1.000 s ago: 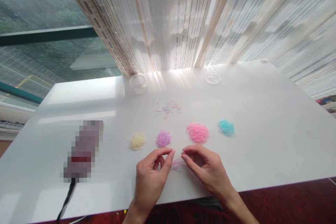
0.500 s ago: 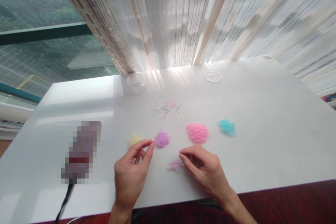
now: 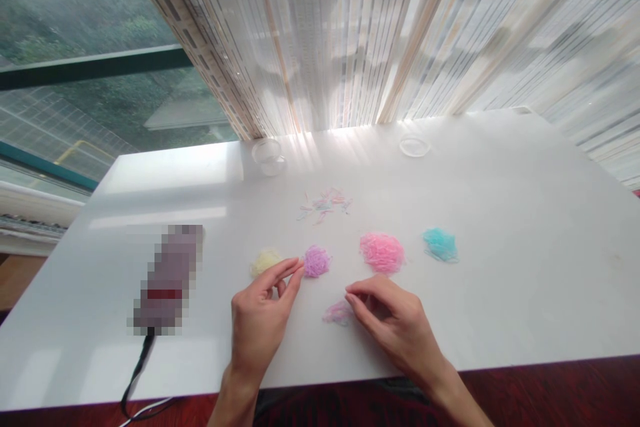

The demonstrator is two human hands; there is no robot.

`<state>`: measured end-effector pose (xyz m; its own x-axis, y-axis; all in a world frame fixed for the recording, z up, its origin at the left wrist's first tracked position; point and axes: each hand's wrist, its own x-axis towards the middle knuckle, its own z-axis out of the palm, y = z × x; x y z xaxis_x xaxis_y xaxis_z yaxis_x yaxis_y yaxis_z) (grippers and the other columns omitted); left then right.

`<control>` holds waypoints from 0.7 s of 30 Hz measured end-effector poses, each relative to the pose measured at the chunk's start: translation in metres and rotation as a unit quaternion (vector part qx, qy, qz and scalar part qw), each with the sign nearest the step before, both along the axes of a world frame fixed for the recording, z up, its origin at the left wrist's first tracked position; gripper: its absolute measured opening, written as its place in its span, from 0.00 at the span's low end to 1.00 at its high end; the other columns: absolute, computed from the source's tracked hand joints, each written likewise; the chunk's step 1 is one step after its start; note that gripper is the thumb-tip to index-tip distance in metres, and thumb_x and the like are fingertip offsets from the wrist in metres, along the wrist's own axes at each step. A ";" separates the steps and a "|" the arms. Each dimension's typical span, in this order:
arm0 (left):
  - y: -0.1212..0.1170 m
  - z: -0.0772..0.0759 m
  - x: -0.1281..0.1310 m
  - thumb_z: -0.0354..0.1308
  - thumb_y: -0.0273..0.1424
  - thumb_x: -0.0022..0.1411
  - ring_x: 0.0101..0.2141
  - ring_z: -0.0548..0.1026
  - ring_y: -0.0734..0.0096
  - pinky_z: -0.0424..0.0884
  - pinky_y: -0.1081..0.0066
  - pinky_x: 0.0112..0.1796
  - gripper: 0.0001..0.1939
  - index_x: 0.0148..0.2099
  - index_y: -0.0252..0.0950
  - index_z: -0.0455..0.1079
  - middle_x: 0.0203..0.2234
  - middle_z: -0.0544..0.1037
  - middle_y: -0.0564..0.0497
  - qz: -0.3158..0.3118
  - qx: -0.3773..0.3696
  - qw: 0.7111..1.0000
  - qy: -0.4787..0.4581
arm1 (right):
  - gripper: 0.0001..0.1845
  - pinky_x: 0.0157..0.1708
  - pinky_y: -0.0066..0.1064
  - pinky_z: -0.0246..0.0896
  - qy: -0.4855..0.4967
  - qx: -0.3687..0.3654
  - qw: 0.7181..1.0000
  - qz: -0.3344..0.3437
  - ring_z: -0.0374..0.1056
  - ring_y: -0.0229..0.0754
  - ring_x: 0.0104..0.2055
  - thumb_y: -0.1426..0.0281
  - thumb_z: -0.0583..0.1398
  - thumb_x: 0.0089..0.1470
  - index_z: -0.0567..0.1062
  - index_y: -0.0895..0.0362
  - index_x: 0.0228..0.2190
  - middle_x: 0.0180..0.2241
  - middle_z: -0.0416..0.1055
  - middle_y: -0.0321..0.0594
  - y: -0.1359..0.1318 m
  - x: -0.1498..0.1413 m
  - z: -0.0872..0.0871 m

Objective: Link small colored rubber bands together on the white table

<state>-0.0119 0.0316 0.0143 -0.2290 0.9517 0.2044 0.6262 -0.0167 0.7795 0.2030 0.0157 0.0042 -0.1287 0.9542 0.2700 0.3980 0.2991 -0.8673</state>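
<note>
My left hand (image 3: 265, 310) is closed in a pinch, fingertips at the left edge of a purple pile (image 3: 317, 261) of small thin bands. Its fingers partly cover a pale yellow pile (image 3: 265, 260). Closed in a pinch too, my right hand (image 3: 395, 320) hovers by the right end of a small mixed pink and lilac heap (image 3: 337, 312). Whatever either pinch holds is too small to make out. Beyond the right hand lies a larger pink pile (image 3: 382, 253), with a turquoise pile (image 3: 441, 245) to its right.
Mixed-colour bands (image 3: 326, 204) lie scattered farther back on the white table (image 3: 525, 247). Clear round containers or lids (image 3: 270, 157) and another clear round piece (image 3: 415, 146) sit near the curtain (image 3: 340, 47). A pixelated object (image 3: 167, 280) with a black cord is at left.
The view has shifted slightly, so the table and piles appear farther right. Both hands stay pinched in nearly the same places, and the piles look unchanged.
</note>
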 end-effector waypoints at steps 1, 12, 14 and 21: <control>0.000 0.000 0.001 0.69 0.38 0.63 0.24 0.77 0.75 0.78 0.75 0.32 0.09 0.43 0.40 0.84 0.34 0.87 0.51 -0.003 0.003 1.000 0.000 | 0.04 0.31 0.27 0.71 -0.001 0.000 1.000 0.001 0.73 0.37 0.30 0.73 0.63 0.63 0.80 0.54 0.37 0.31 0.79 0.37 0.000 0.000 0.000; 0.010 0.001 0.015 0.66 0.34 0.65 0.23 0.78 0.72 0.81 0.70 0.34 0.10 0.46 0.38 0.83 0.36 0.88 0.49 -0.022 0.025 0.999 0.036 | 0.04 0.32 0.29 0.73 -0.001 0.007 1.000 0.001 0.74 0.39 0.29 0.71 0.62 0.64 0.79 0.53 0.37 0.30 0.79 0.38 0.001 0.000 0.002; 0.010 0.001 0.014 0.66 0.35 0.65 0.22 0.77 0.73 0.81 0.71 0.33 0.11 0.48 0.38 0.82 0.37 0.88 0.49 -0.020 0.021 0.999 0.035 | 0.05 0.33 0.29 0.72 -0.002 0.009 1.000 0.004 0.74 0.39 0.30 0.71 0.62 0.64 0.80 0.53 0.37 0.30 0.78 0.38 0.001 0.000 0.002; 0.002 0.003 0.007 0.66 0.35 0.66 0.22 0.74 0.76 0.76 0.76 0.29 0.13 0.50 0.39 0.81 0.35 0.87 0.51 -0.007 0.013 0.999 0.048 | 0.04 0.32 0.29 0.71 -0.002 0.012 1.000 0.002 0.73 0.39 0.30 0.72 0.63 0.64 0.80 0.53 0.37 0.30 0.77 0.38 0.001 0.000 0.003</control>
<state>-0.0045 0.0335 0.0172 -0.1934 0.9491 0.2486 0.6975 -0.0451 0.7151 0.2028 0.0169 0.0070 -0.1324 0.9470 0.2926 0.3998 0.3211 -0.8585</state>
